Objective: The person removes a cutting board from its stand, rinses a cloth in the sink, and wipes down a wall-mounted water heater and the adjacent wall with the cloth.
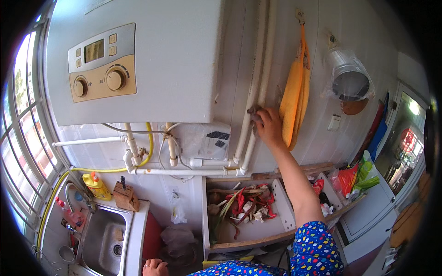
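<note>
My right hand [270,127] is raised and grips a crumpled grey-brown cloth [255,115]. It presses the cloth against two white vertical wall pipes [253,86], below and to the right of a wall-mounted boiler [165,65]. A folded orange towel [295,100] hangs from a hook just to the right of that hand. At the bottom edge, my left hand [155,267] is beside the counter [138,238], next to the steel sink [103,238]; its fingers are curled and partly cut off, so what it touches cannot be made out.
Below my right arm stands an open wooden box [255,236] with garlic, red chillies and green onions. More bags [348,179] lie to its right. A knife block [126,196] and a yellow bottle [96,186] stand behind the sink. A barred window [27,103] is on the left.
</note>
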The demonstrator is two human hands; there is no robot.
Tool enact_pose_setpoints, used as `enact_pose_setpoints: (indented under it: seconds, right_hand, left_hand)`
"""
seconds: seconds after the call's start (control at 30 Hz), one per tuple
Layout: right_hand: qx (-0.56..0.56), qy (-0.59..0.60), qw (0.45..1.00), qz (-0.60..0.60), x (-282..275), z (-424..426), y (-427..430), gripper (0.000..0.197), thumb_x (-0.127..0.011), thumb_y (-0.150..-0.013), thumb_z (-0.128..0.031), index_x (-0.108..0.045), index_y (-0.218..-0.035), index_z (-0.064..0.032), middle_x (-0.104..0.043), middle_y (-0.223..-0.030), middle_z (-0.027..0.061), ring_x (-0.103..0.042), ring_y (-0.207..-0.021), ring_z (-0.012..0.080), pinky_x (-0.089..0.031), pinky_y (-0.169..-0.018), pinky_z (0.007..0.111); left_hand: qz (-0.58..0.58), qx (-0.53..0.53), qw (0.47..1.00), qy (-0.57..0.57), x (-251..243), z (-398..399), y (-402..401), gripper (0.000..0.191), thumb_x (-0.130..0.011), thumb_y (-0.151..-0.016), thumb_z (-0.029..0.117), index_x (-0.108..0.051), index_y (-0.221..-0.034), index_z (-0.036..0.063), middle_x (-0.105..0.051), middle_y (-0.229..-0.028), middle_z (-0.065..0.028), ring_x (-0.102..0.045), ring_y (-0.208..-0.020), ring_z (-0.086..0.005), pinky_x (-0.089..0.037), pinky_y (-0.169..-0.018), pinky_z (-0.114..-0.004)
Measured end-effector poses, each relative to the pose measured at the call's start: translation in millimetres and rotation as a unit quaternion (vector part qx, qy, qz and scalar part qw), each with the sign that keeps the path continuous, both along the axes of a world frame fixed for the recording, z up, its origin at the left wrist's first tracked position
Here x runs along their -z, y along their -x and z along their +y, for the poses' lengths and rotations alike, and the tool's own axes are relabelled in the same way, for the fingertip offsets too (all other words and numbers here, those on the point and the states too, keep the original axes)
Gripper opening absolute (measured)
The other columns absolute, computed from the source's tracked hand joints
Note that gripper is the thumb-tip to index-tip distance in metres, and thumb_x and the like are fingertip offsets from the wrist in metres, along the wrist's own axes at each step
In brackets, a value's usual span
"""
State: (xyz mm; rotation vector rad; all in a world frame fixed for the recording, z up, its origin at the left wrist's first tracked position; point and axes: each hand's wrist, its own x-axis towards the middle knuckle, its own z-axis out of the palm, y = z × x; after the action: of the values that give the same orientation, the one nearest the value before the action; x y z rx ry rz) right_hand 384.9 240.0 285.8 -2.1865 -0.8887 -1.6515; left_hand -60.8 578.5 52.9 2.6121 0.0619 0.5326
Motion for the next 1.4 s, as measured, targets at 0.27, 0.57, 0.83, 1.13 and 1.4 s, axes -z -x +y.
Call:
enact_pose_setpoints:
  seconds: [0.27,0.57,0.83,1.13,1.4]
  right_hand:
    - [-0.041,-0.135,0.980,-0.141,-172.0,27.8,9.5,0.025,-0.055,-0.087,0.001,-0.065,-0.105,-0.0111,-0.060,-0.106,0.0086,-0.056,-0.101,0.0308,-0.047,-0.087,0.040]
    - [0.128,0.189,0.945,-0.233,-282.9,76.9,-32.6,0.027,-0.062,-0.077,-0.001,-0.074,-0.094,-0.0186,-0.067,-0.095,0.0040,-0.058,-0.093,0.0230,-0.049,-0.082,0.034]
    - [0.160,0.059,0.970,-0.172,-249.4,118.6,-35.2,0.017,-0.064,-0.079,-0.001,-0.071,-0.094,-0.0066,-0.067,-0.096,0.0096,-0.059,-0.090,0.0276,-0.053,-0.074,0.038]
    - [0.190,0.028,0.955,-0.228,-312.3,106.1,-39.6,0.014,-0.064,-0.077,0.001,-0.068,-0.086,-0.0086,-0.068,-0.085,0.0099,-0.060,-0.087,0.0249,-0.052,-0.071,0.037]
    - [0.128,0.026,0.937,-0.324,-236.4,110.6,-59.5,0.011,-0.066,-0.074,0.002,-0.065,-0.081,-0.0054,-0.064,-0.073,0.0079,-0.059,-0.078,0.0242,-0.049,-0.066,0.033]
  left_hand:
    - [-0.016,-0.018,0.999,-0.037,9.9,1.0,-27.7,0.011,-0.061,-0.076,0.004,-0.070,-0.082,0.0053,-0.064,-0.090,-0.0101,-0.059,-0.089,-0.0310,-0.050,-0.079,-0.041]
    - [-0.005,0.005,1.000,-0.024,-7.3,-45.6,-42.0,0.000,-0.064,-0.078,0.008,-0.064,-0.078,0.0078,-0.062,-0.087,-0.0087,-0.059,-0.084,-0.0308,-0.050,-0.071,-0.043]
    - [-0.019,-0.101,0.994,-0.024,6.4,-44.5,-30.9,0.006,-0.064,-0.078,0.010,-0.066,-0.084,0.0084,-0.062,-0.087,-0.0102,-0.059,-0.085,-0.0315,-0.050,-0.073,-0.043]
    - [-0.022,0.000,1.000,0.003,-19.8,-36.3,-66.0,0.009,-0.065,-0.077,0.007,-0.069,-0.084,0.0072,-0.063,-0.085,-0.0092,-0.060,-0.084,-0.0307,-0.050,-0.071,-0.043]
    - [-0.017,0.000,1.000,-0.009,12.7,-13.3,-66.0,0.004,-0.065,-0.077,0.011,-0.067,-0.080,0.0098,-0.063,-0.083,-0.0089,-0.060,-0.083,-0.0306,-0.050,-0.071,-0.043]
